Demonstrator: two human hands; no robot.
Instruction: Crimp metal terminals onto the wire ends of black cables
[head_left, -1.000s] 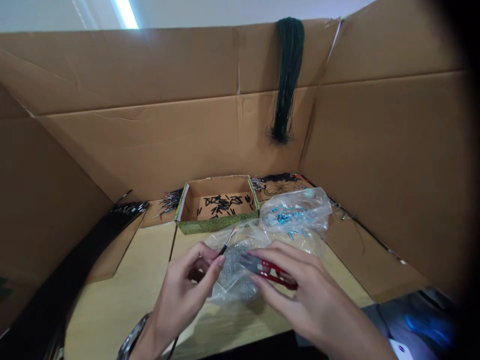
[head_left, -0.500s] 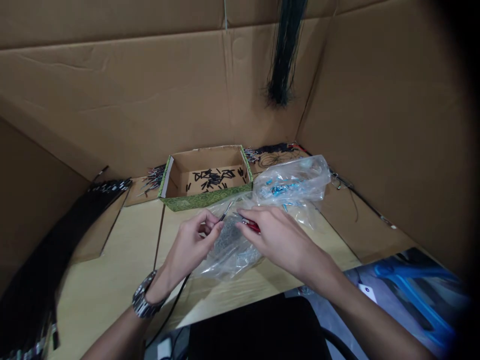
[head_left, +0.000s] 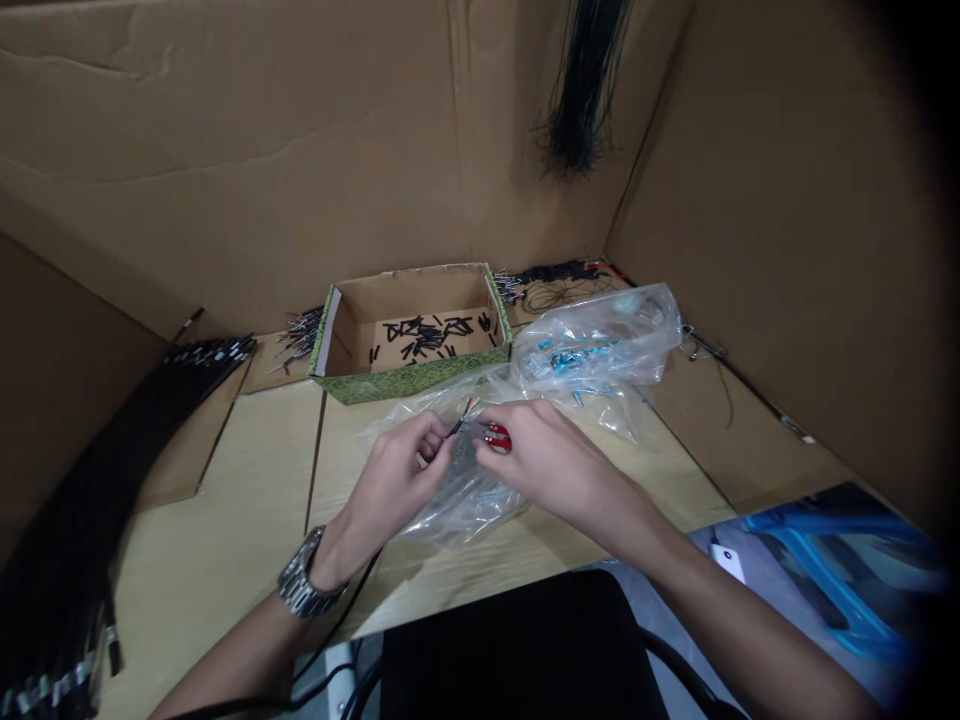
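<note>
We work at a pale wooden table walled by brown cardboard; our left hand pinches a thin black cable, our right hand grips a small red cutter.

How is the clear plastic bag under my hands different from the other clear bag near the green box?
The clear plastic bag under the hands lies flat and crumpled, holding greyish small parts; the puffed clear plastic bag behind it holds blue parts. The first is touched by the left hand and right hand; the second lies untouched. Both are transparent and rest on the wooden table.

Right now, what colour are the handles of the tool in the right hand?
Red, seen in the head view.
</note>
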